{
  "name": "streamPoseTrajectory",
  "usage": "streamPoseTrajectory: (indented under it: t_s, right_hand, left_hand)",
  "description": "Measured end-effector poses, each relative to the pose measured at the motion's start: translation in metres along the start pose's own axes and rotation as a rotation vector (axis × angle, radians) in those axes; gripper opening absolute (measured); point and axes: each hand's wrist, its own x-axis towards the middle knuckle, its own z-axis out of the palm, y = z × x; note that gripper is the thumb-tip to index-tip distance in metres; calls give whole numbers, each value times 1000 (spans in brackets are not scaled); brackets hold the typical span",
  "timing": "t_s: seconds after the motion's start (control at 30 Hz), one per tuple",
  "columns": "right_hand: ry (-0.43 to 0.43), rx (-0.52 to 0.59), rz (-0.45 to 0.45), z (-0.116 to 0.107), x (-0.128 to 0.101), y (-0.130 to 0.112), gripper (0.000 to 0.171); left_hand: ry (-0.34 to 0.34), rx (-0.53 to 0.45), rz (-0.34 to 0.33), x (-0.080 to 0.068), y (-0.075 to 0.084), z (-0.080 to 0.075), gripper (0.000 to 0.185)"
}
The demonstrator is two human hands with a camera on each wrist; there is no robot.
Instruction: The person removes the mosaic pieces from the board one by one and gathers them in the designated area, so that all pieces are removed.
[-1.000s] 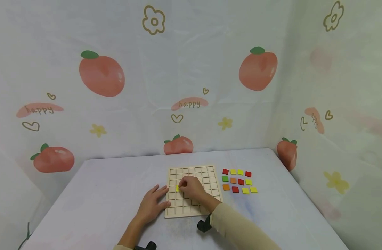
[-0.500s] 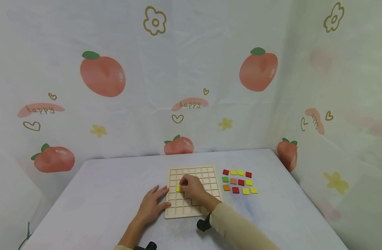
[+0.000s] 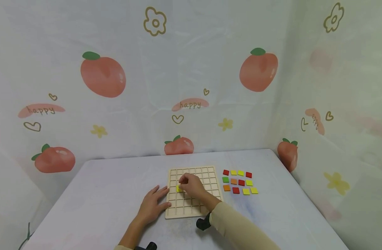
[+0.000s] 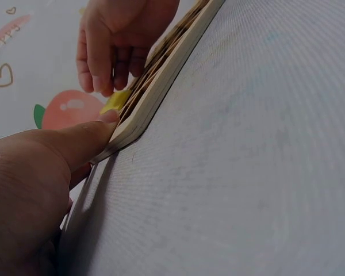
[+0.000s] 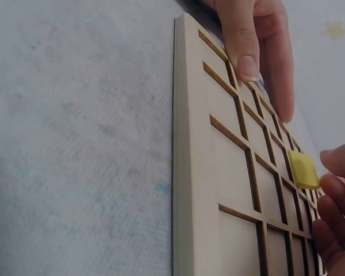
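Observation:
On the table lies a square wooden grid board (image 3: 194, 210). My left hand (image 3: 150, 205) rests flat at its left edge, the thumb (image 4: 95, 135) on the rim and the other fingers spread along the side. My right hand (image 3: 192, 186) reaches over the board with curled fingers. Its thumb and fingertips pinch the edge of a yellow square tile (image 5: 303, 169) at a cell left of the middle. In the head view the right hand partly covers this tile (image 3: 178, 189). The tile appears slightly raised above the grid lines in the right wrist view.
To the right of the board, loose square tiles lie in rows: several red tiles (image 3: 236, 190), several yellow tiles (image 3: 254, 191), orange tiles (image 3: 226, 188) and one green tile (image 3: 225, 179). A printed cloth backdrop (image 3: 140, 132) stands behind the white table (image 3: 115, 180).
My right hand has shifted very slightly at the yellow tile, its fingers moving a little. The left hand, the board and the loose tiles stay in place.

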Motion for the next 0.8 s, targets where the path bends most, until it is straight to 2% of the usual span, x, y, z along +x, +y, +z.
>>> streamPoseTrajectory:
  t_s: [0.33,0.63,0.8]
  right_hand:
    - [0,5,-53,4,2,2,13]
    - [-35,-71,-103,7,0,2,14]
    - [-26,-107,-121,5,-2,1,13]
  left_hand:
    - [0,-5,1,0,0,0,59]
    - [8,-14,3,0,1,0,58]
    - [13,-15,18,0,0,-1,58]
